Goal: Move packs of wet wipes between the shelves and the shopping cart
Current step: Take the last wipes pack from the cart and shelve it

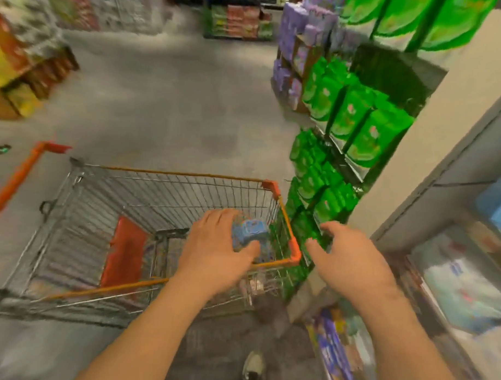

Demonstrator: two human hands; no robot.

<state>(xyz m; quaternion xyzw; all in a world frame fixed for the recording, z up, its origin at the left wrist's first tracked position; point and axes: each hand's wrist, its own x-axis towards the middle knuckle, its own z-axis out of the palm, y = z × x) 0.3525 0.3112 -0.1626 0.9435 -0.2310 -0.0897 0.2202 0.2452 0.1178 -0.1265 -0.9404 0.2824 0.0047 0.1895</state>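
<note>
A wire shopping cart (pixel 187 175) with orange rim stands in front of me. Inside its right end lies a blue pack of wet wipes (pixel 249 229). My left hand (pixel 216 251) reaches into the cart, fingers spread over the blue pack, thumb beside it; whether it grips the pack is unclear. My right hand (pixel 346 258) hovers to the right of the cart's corner, fingers relaxed and holding nothing, in front of green packs (pixel 322 203) on the low shelves. Motion blur softens the view.
Shelves (pixel 357 119) of green and purple packs rise on the right beside a beige pillar (pixel 433 133). More blue and white packs fill the shelf at far right (pixel 467 285). A second orange cart handle (pixel 17 178) is at left. My shoe (pixel 253 366) is below.
</note>
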